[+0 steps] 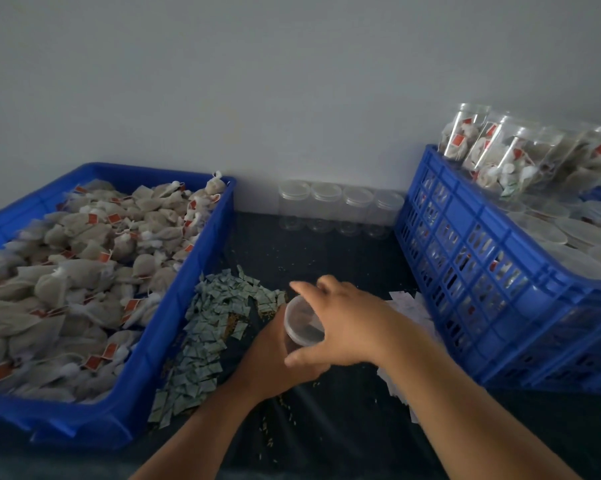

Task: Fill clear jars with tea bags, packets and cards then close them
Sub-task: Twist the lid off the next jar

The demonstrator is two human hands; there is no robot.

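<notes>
No print on the tea-bag tags (92, 218) or packets (202, 327) is legible.

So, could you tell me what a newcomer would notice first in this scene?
Probably the big blue tray on the left, heaped with tea bags, and the blue crate on the right with filled jars leaning on top. In the middle, the left hand grips a clear jar while the right hand arches over its lid, beside a pile of green packets.
</notes>
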